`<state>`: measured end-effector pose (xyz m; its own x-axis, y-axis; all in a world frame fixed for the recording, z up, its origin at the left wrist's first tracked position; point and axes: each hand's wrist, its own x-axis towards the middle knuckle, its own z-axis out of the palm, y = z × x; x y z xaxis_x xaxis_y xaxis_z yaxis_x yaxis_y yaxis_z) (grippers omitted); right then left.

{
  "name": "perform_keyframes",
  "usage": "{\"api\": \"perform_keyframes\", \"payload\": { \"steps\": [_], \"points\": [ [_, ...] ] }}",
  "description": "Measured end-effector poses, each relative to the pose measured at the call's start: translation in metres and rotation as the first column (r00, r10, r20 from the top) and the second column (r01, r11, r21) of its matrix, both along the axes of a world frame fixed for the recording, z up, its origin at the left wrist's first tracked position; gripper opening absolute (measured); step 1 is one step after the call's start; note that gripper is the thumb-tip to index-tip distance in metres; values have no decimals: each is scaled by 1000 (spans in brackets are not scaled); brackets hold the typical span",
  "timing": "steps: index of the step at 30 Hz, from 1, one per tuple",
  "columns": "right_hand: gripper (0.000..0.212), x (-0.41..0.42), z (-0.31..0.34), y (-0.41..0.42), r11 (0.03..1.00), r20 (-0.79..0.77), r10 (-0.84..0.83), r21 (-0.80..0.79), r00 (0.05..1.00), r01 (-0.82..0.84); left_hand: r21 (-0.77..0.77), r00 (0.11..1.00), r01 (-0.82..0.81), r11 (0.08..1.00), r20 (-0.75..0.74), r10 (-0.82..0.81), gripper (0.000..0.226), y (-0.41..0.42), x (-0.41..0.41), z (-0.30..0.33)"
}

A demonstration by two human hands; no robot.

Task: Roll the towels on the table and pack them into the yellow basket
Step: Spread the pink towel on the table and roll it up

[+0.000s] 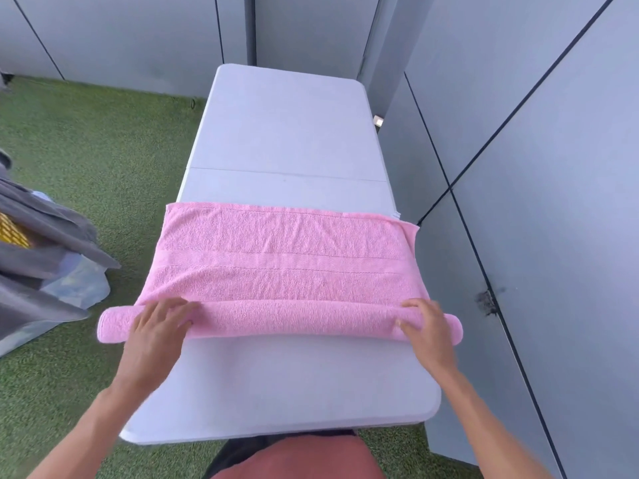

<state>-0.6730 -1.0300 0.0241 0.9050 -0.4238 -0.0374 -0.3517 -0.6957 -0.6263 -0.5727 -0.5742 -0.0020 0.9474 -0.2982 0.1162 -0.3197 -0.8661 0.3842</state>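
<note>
— Both hands, where were they?
— Left hand lay on the rolled near edge of the pink towel, fingers spread and lightly curved over it; right hand pressed the roll's other end the same way.
— And the towel?
— Spread across the white tabletop, partly rolled. Yellow basket sat far left under grey cloth.
</note>
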Motion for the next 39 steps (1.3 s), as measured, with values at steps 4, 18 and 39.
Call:
{"api": "perform_keyframes", "payload": {
  "steps": [4,18,39],
  "points": [
    [36,-20,-23,25,928,-13,131,-350,991,-127,38,995,31,999,93,-34,50,-5,-35,-24],
    [51,2,-15,-2,902,-331,298,-210,896,-377,98,915,172,980,-384,-122,38,5,33,-8],
    [52,10,-33,6,887,-258,214,-353,942,-298,56,973,187,981,-147,-178,54,-1,47,-13]
  ]
}}
